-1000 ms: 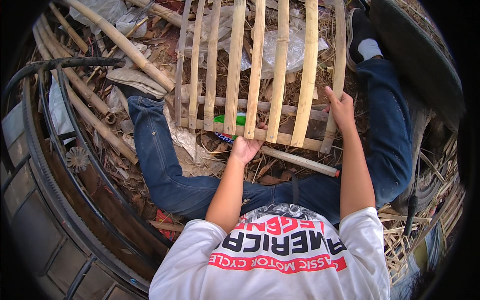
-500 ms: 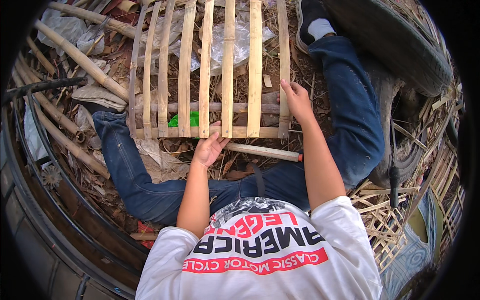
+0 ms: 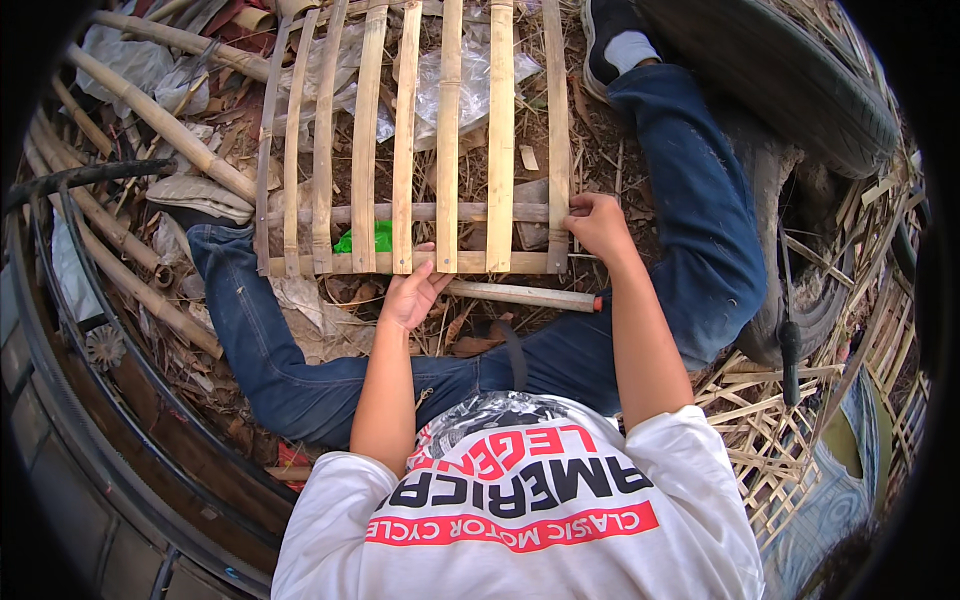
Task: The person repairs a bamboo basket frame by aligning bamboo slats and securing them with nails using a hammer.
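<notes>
A bamboo slat frame (image 3: 500, 150) lies in front of me, its upright slats fixed across two horizontal rails near my end. My left hand (image 3: 412, 295) grips the nearest rail (image 3: 350, 263) from below, with the thumb on its front beside a slat's foot. At the frame's right edge, my right hand (image 3: 600, 230) has its fingers bent and pinched on the outermost slat (image 3: 558, 150), just beside the upper rail's end. A pale round rod (image 3: 530, 296) with a red end lies just under the frame, between my two forearms.
Bamboo poles (image 3: 160, 125) and plastic sheets (image 3: 125, 65) litter the ground at the left. A green scrap (image 3: 365, 238) shows behind the slats. A black tyre (image 3: 800, 90) stands at the upper right, with woven bamboo strips (image 3: 770, 450) below it. Curved black metal bars (image 3: 60, 330) edge the left.
My right hand has slid down the outer slat toward the upper rail's end. The frame has shifted slightly left, while my left hand keeps its hold.
</notes>
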Demonstrator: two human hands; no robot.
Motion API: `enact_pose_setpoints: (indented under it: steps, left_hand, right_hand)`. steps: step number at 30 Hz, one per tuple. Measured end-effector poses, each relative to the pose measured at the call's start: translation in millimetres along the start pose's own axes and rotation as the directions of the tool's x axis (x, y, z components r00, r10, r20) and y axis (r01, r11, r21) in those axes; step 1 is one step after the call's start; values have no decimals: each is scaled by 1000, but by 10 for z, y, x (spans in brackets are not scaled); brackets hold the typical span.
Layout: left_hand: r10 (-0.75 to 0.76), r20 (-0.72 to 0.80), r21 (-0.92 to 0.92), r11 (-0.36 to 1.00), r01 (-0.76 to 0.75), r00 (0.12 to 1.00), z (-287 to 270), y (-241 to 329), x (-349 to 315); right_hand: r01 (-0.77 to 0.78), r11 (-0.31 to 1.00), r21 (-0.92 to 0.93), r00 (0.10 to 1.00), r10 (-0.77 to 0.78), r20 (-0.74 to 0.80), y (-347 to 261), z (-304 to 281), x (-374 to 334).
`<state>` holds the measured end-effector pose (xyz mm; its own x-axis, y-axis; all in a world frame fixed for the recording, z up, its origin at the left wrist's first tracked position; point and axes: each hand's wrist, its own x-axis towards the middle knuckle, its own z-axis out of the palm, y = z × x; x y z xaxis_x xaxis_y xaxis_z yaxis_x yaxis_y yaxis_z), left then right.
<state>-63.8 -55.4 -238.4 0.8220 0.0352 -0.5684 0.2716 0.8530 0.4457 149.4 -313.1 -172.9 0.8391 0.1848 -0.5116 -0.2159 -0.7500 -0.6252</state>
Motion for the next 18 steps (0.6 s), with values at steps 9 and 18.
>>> enact_pose_setpoints:
  steps: [9, 18]
  left_hand:
    - [62, 28, 101, 993, -65, 998, 20, 57, -30]
    - [67, -10, 71, 995, -66, 998, 47, 90, -121]
  right_hand:
    - [-37, 998, 48, 993, 42, -114, -212, -16, -192]
    - [116, 991, -64, 957, -129, -259, -196, 149, -262]
